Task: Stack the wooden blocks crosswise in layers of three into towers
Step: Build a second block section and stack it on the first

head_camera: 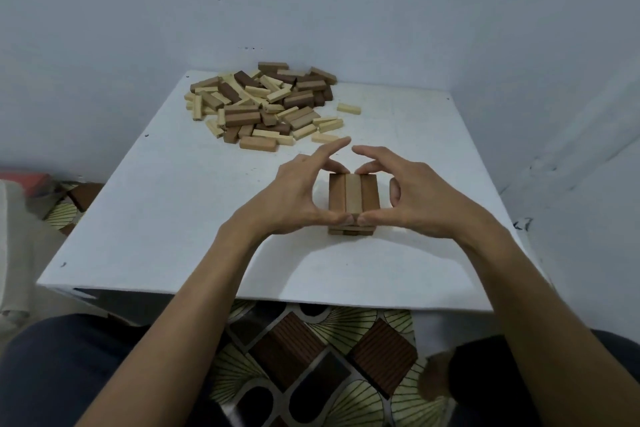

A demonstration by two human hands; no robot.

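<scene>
The tower (353, 192) stands near the front middle of the white worktop (173, 218), its top layer a pale block between two brown ones, laid crosswise over the layer beneath. The left hand (294, 194) and right hand (412, 198) cup it from either side, each pinching the top layer lengthwise, thumbs meeting at the near end and curled fingers (337, 168) at the far end, with both index fingers lifted clear. The loose pile (263, 104) lies well apart at the back left.
</scene>
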